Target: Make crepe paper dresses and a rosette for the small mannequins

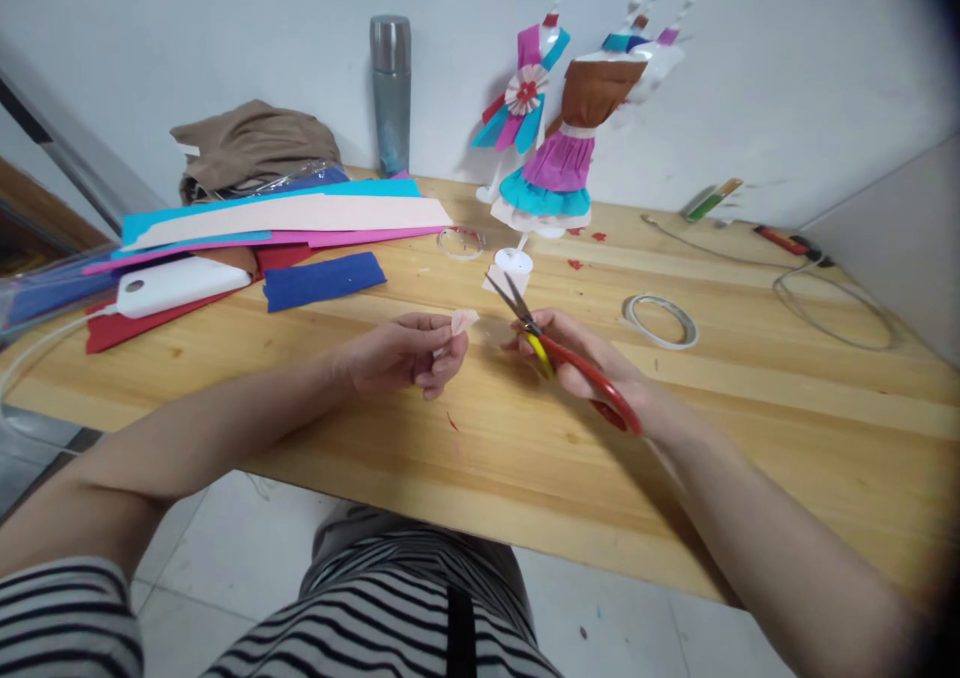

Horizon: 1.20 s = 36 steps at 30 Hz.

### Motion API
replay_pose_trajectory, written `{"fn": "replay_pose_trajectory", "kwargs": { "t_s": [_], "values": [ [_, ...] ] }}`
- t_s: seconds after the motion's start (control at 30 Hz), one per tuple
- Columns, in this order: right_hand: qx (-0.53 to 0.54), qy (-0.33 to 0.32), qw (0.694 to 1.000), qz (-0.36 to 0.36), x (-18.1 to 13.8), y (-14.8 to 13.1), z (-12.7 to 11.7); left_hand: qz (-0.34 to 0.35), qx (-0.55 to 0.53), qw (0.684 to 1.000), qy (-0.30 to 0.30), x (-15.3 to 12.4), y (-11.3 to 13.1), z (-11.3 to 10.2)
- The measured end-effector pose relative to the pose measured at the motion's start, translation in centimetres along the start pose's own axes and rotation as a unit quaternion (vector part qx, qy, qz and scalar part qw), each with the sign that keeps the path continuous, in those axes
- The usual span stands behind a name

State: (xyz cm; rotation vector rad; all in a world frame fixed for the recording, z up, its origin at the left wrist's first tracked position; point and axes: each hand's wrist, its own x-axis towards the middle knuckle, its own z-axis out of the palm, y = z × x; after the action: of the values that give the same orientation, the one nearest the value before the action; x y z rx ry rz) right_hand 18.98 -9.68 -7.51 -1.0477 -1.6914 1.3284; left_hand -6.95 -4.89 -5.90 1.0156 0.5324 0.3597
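Grained wooden tabletop point(787, 408) beneath pale leaf-shaped paper point(463, 322) and red-handled scissors point(576, 362)

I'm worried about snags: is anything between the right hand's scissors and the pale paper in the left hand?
Nothing clearly visible stands between the scissors in the right hand and the pale paper in the left hand; the open blades point past it.

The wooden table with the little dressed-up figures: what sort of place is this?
Probably a craft corner, though home or studio I can't tell: small dress forms wear colourful material, coloured sheets are piled to the left, and the right hand holds scissors.
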Motion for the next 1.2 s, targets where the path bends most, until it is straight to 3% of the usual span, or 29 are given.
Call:
{"fn": "replay_pose_trajectory", "kwargs": {
  "t_s": [0.13, 0.27, 0.33, 0.53, 0.7, 1.0, 1.2],
  "values": [
    [-0.042, 0.009, 0.998, -0.047, -0.5, -0.5, 0.9, 0.008, -0.041, 0.998, -0.054, -0.1, -0.4, 0.2],
    [-0.252, 0.027, 0.964, -0.081, -1.0, -2.4, 2.8, 0.008, -0.065, 0.995, -0.076, -0.1, -0.8, 0.4],
    [-0.309, 0.029, 0.946, -0.096, -1.0, -2.9, 3.4, 0.01, -0.055, 0.995, -0.079, -0.1, -1.0, 0.4],
    [-0.327, 0.038, 0.934, -0.138, -0.9, -2.1, 4.0, -0.001, 0.01, 0.996, -0.091, 0.0, -1.3, 0.1],
    [-0.33, 0.053, 0.931, -0.148, -1.0, -1.8, 4.1, -0.027, 0.053, 0.997, -0.056, -0.1, -1.3, 0.4],
    [-0.338, 0.037, 0.931, -0.134, -1.1, -1.8, 3.9, -0.017, 0.041, 0.995, -0.087, 0.2, -1.5, 0.3],
    [-0.341, 0.035, 0.928, -0.146, -1.1, -1.7, 3.9, -0.043, 0.055, 0.995, -0.064, 0.3, -1.7, 0.4]
  ]
}}
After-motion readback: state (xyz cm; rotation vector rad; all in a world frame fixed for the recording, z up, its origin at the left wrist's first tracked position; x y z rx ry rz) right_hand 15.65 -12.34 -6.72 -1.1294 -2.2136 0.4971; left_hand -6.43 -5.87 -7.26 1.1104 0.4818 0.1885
